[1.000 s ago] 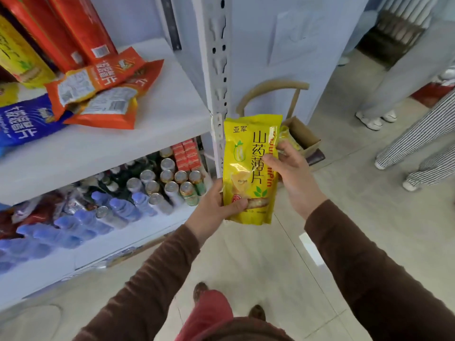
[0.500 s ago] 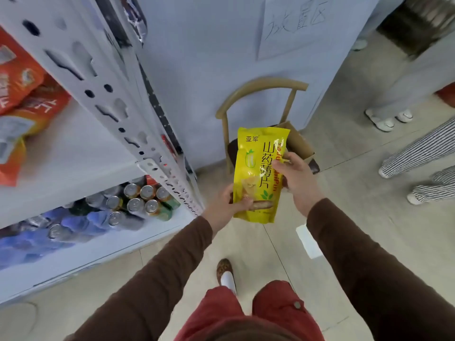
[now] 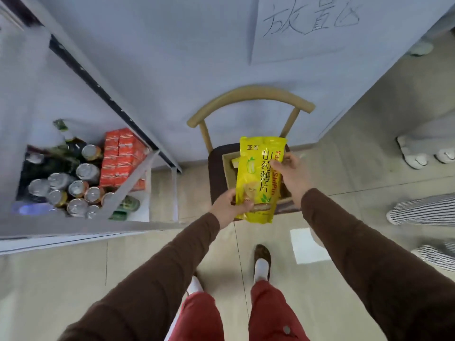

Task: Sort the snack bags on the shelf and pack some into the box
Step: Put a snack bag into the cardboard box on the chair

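Head view, nearest first: red trousers and two feet stand on the tiled floor (image 3: 147, 262), with brown sleeves reaching forward. Both hands hold one yellow snack bag (image 3: 259, 179). The left hand (image 3: 227, 207) pinches its lower left corner, thumb on the printed face, and the right hand (image 3: 291, 174) grips its right edge about halfway up, fingers curled round the side. The bag is upright, long axis running away from the body, printed face toward the camera, bottom edge close to the near edge of the chair seat.

Directly behind and below the bag sits the open cardboard box (image 3: 227, 168) on the dark seat of a chair (image 3: 248, 94) with a curved wooden back. Only the left wall and a strip of the box's inside show past the bag; something yellow lies in it, too hidden to name. So the bag hangs over the box opening, and I judge the coming move to be a short lowering, perhaps with the bag tipped flat first. The right hand is the nearer to the opening.

To the left, the shelf (image 3: 81, 225) carries drink cans (image 3: 85, 172) and red cartons (image 3: 120, 158). A handwritten paper sign (image 3: 307, 28) hangs on the wall beyond the chair.
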A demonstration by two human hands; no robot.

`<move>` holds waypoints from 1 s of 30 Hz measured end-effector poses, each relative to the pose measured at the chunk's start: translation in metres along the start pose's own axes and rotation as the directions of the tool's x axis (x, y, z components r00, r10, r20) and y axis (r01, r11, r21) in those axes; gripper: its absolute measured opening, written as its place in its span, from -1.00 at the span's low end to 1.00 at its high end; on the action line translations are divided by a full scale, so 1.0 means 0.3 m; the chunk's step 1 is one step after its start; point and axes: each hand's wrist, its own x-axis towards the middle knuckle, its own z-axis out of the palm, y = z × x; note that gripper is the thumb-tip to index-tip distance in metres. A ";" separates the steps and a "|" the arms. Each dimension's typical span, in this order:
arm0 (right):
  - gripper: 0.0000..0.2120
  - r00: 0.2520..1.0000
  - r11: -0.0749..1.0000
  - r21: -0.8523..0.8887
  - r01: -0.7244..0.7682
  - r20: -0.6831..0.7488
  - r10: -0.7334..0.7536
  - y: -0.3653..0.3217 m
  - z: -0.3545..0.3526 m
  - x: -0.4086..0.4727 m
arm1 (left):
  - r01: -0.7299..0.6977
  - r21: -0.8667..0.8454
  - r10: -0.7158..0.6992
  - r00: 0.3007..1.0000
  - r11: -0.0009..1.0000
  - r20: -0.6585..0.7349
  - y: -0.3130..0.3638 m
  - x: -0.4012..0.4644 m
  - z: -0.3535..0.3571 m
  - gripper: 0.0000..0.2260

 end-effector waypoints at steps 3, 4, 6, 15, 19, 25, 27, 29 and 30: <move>-0.88 0.999 0.996 -0.084 0.035 0.015 -0.034 0.027 -0.032 0.168 | 0.035 0.003 -0.035 0.996 0.999 -0.081 0.002 0.143 0.062 -0.62; -0.87 0.999 0.993 -0.108 0.039 0.027 -0.036 0.038 -0.031 0.219 | 0.057 -0.004 -0.057 0.993 0.998 -0.104 -0.002 0.189 0.074 -0.63; -0.85 0.998 0.983 -0.179 0.048 0.045 -0.041 0.069 -0.015 0.317 | 0.086 -0.001 -0.085 0.986 0.996 -0.141 -0.020 0.278 0.089 -0.69; -0.84 0.993 0.942 -0.334 -0.022 0.101 0.059 0.333 0.096 0.615 | 0.263 0.001 -0.257 0.943 0.965 -0.212 -0.236 0.557 0.145 -0.65; -0.87 0.986 0.902 -0.424 -0.085 0.093 0.136 0.440 0.117 0.688 | 0.349 0.004 -0.341 0.917 0.937 -0.209 -0.288 0.620 0.170 -0.60; -0.73 0.982 0.802 -0.587 -0.109 0.061 0.178 0.519 0.153 0.778 | 0.428 0.113 -0.393 0.887 0.897 -0.241 -0.326 0.702 0.184 -0.53; -0.69 0.978 0.754 -0.643 -0.134 0.035 0.204 0.532 0.152 0.782 | 0.467 0.143 -0.434 0.876 0.873 -0.208 -0.320 0.713 0.195 -0.49; -0.67 0.978 0.736 -0.661 -0.147 0.016 0.210 0.531 0.148 0.773 | 0.493 0.153 -0.459 0.863 0.856 -0.213 -0.311 0.711 0.208 -0.51; -0.67 0.978 0.743 -0.653 -0.147 0.016 0.208 0.524 0.146 0.764 | 0.492 0.155 -0.453 0.861 0.856 -0.229 -0.308 0.706 0.212 -0.55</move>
